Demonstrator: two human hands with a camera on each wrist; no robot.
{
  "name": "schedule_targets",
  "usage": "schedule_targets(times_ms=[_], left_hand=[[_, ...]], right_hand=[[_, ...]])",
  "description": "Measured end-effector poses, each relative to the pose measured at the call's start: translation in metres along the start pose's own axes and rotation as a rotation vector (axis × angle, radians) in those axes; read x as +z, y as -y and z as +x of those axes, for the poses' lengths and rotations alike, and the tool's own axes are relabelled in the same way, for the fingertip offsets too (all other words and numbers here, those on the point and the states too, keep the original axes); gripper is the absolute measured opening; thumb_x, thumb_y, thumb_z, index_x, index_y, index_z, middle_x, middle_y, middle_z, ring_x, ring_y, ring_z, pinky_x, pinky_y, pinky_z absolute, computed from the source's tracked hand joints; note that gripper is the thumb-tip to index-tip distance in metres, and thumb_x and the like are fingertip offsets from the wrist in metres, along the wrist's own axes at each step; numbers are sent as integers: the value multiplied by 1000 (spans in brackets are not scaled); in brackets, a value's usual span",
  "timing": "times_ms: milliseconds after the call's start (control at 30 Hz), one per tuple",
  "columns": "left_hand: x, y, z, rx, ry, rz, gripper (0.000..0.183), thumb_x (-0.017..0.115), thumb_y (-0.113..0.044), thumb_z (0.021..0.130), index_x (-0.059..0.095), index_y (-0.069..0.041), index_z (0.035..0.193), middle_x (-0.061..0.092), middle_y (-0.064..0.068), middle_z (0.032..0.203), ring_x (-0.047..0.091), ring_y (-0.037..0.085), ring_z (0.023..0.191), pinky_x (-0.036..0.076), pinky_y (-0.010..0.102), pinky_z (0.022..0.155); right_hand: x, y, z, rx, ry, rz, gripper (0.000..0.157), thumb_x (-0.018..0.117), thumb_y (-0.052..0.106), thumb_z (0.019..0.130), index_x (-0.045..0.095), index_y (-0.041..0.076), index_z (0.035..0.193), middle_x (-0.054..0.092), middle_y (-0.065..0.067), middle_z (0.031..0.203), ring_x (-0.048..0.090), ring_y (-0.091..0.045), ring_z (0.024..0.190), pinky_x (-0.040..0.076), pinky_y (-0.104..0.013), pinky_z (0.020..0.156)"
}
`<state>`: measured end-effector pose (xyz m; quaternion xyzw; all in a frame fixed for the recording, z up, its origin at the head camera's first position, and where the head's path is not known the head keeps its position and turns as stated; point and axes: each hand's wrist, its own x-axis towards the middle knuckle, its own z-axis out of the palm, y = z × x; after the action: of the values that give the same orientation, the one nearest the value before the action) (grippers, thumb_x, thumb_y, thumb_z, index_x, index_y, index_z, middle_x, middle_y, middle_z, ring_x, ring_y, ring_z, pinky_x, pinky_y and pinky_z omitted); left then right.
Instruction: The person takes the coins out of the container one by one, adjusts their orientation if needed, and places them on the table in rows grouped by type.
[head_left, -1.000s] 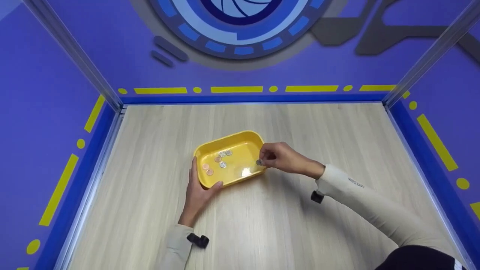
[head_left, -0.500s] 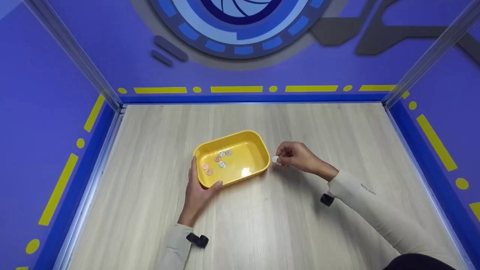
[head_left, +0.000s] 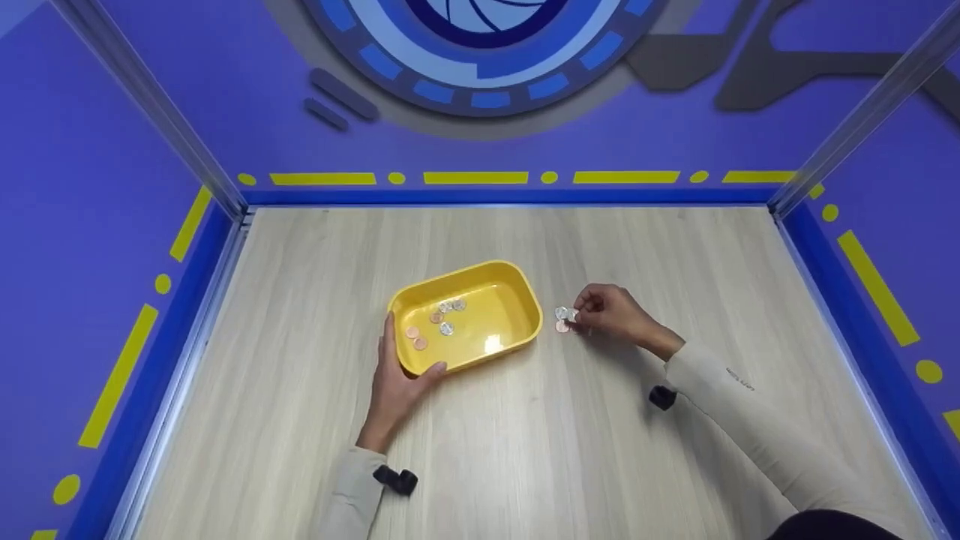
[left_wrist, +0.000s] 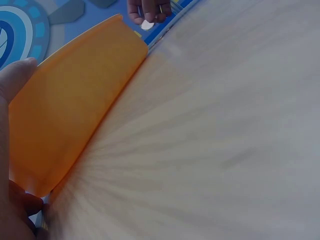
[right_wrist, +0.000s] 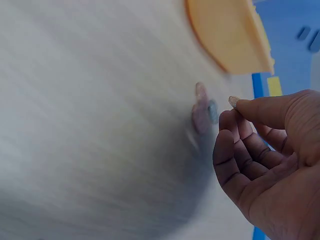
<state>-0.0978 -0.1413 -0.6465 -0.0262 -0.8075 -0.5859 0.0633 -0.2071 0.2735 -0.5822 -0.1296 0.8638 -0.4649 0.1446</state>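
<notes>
A yellow plastic tray (head_left: 516,339) stands at an angle in the middle of the table. My left hand (head_left: 394,386) grips its near left corner, thumb on the near side and fingers along the left end. Several copper and silver coins lie inside, such as a silver coin (head_left: 447,328) and a copper coin (head_left: 420,343). Right of the tray, my right hand (head_left: 611,311) pinches a coin (right_wrist: 233,101) between thumb and fingertip, just above the table. Close to those fingertips lie a silver coin (head_left: 562,312) and a copper coin (head_left: 562,327), blurred in the right wrist view.
The pale wooden tabletop (head_left: 300,300) is enclosed at the back and sides by blue walls (head_left: 480,161) with yellow markings. Metal corner posts stand at the back left and back right. A black wrist camera (head_left: 662,397) sits on each sleeve.
My right hand has carried a coin from the tray's right end to the table on the right, uncovering coins there. The left hand and the tray have stayed in place.
</notes>
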Motion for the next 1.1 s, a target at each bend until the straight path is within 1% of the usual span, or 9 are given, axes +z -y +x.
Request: schedule_targets(times_ms=[133, 300, 433, 567, 767, 933, 1100], left_hand=[[1, 0, 0, -9, 1, -2, 125, 90, -39, 88, 6, -20, 179, 34, 18, 173, 46, 34, 152, 35, 57, 123], [1, 2, 0, -10, 8, -5, 125, 90, -38, 88, 6, -20, 179, 37, 18, 170, 48, 33, 149, 37, 57, 121], [1, 2, 1, 10, 11, -14, 124, 89, -36, 89, 6, -18, 179, 36, 18, 172, 48, 34, 150, 37, 58, 121], [0, 2, 1, 17, 10, -18, 124, 89, -36, 89, 6, -19, 179, 33, 18, 174, 45, 34, 153, 35, 57, 122], [-1, 2, 1, 0, 13, -19, 126, 90, -38, 88, 6, -20, 179, 21, 12, 182, 36, 32, 159, 29, 55, 126], [-1, 2, 0, -10, 11, -30, 126, 90, -38, 88, 5, -21, 179, 21, 11, 182, 37, 31, 159, 29, 54, 127], [-1, 2, 0, -15, 8, -35, 125, 90, -38, 89, 5, -22, 179, 22, 13, 181, 38, 32, 158, 30, 55, 126]], right_hand=[[-1, -8, -1, 28, -4, -8, 10, 70, -6, 98, 72, -8, 108, 73, -15, 92, 63, -18, 75, 51, -23, 63], [-1, -14, -1, 33, -28, -36, 8, 71, -5, 99, 72, -7, 107, 73, -15, 93, 61, -16, 75, 49, -22, 62], [0, -19, -1, 27, -49, -39, 7, 73, -4, 99, 73, -6, 106, 73, -13, 92, 61, -16, 76, 48, -22, 62], [3, -21, -1, 29, -69, -47, 6, 73, -4, 99, 73, -4, 105, 72, -12, 91, 60, -16, 74, 48, -22, 60], [8, -22, 0, 32, -92, -119, 7, 73, -4, 98, 74, -2, 105, 73, -11, 94, 62, -17, 82, 49, -23, 69], [8, -20, 1, 22, -78, -141, 9, 71, -6, 98, 75, -4, 105, 72, -11, 95, 61, -19, 85, 49, -24, 72], [7, -20, 3, -6, -65, -168, 7, 71, -4, 99, 75, -3, 105, 72, -11, 96, 61, -18, 87, 49, -26, 74]])
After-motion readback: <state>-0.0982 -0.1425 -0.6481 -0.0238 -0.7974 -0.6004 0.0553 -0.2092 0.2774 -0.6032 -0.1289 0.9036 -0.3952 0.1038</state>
